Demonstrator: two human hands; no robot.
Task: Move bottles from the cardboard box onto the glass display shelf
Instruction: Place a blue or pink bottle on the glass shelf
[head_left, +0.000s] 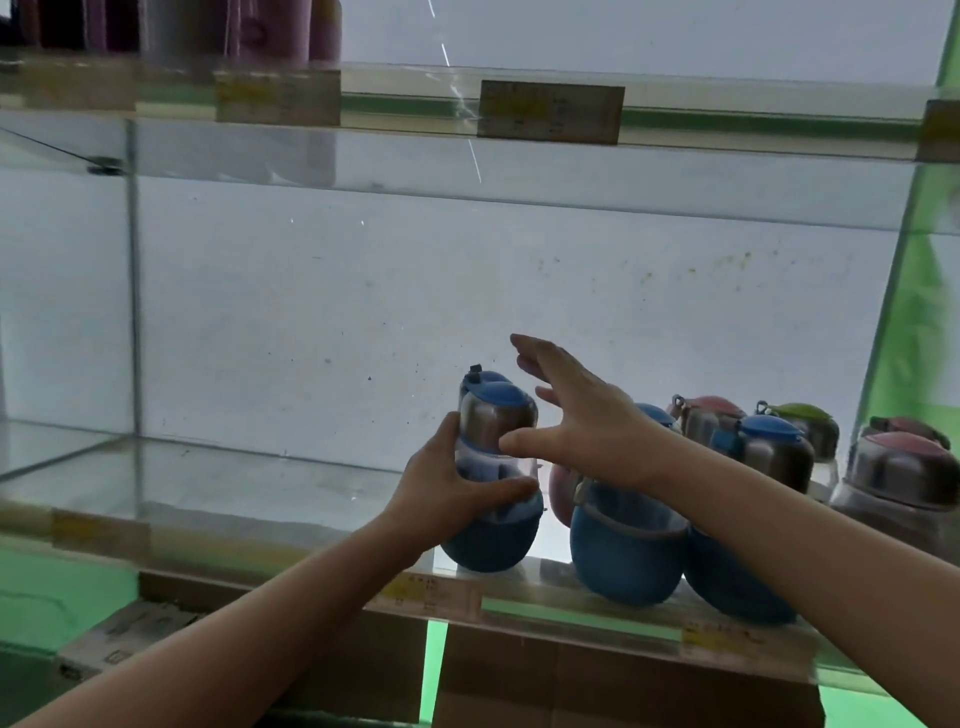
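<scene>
Hands (519, 452) masking blue bottle (493, 530)

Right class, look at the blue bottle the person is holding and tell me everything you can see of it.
The blue bottle has a round blue lower body, a clear middle section, a shiny metal-looking collar and a blue lid with a small dark catch. It stands upright near the front edge of the glass shelf, left of the other bottles. The left hand grips its middle; the right hand hovers open beside its top, thumb at the collar.
</scene>
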